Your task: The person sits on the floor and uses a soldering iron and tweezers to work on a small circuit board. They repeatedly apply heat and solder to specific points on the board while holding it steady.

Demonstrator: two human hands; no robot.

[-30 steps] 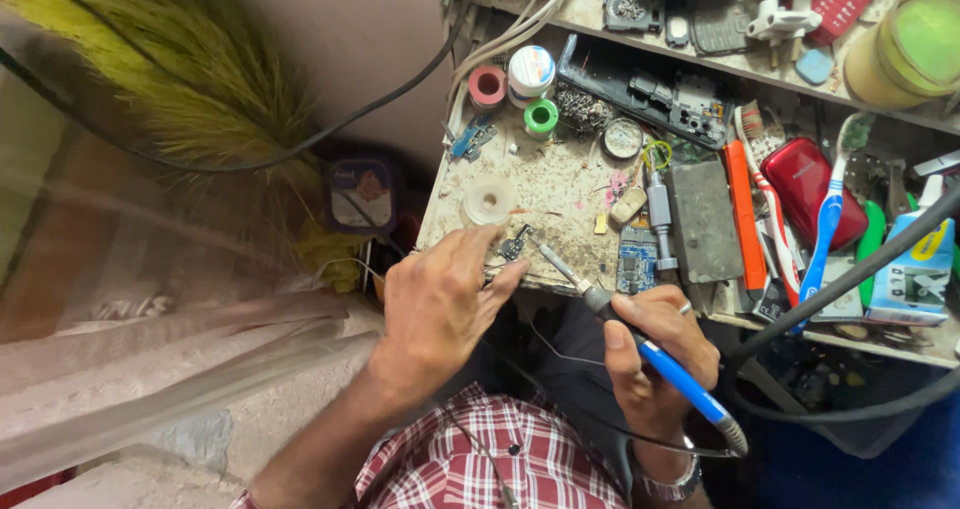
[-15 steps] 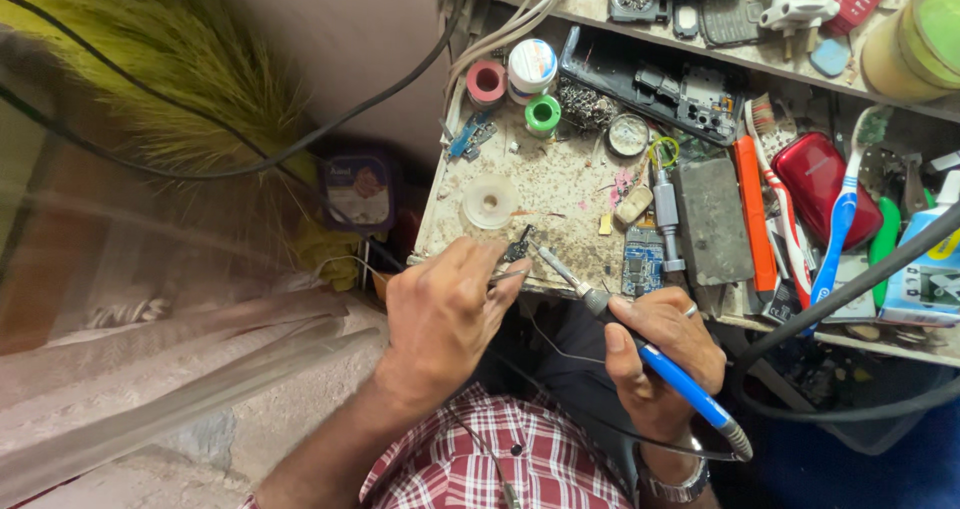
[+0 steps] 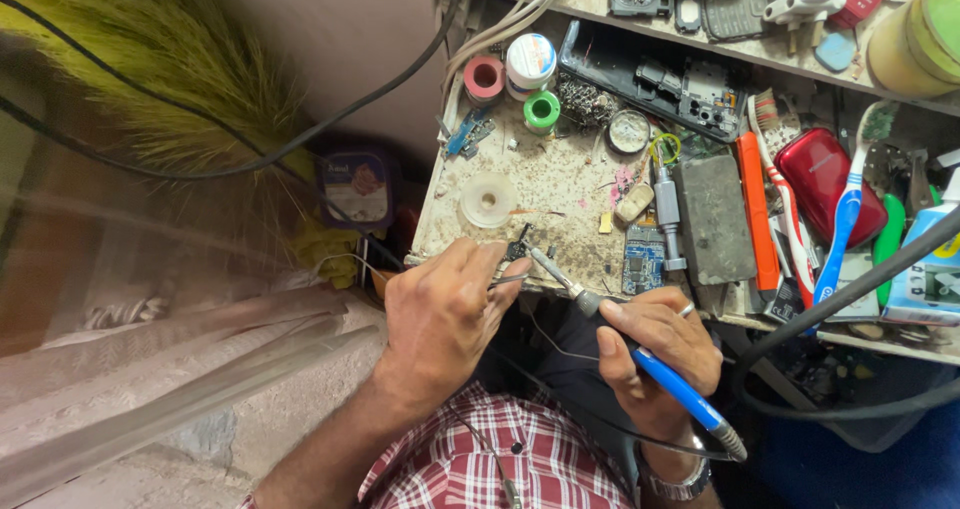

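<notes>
A blue-handled soldering iron (image 3: 640,359) is gripped pen-style by the right hand (image 3: 655,354) for tip control; at its 10 o'clock a small part (image 3: 517,246) is pinched steady by the left hand (image 3: 445,314)

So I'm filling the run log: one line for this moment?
left hand: pinching tweezers | right hand: holding soldering iron | tip at small part on bench
</notes>
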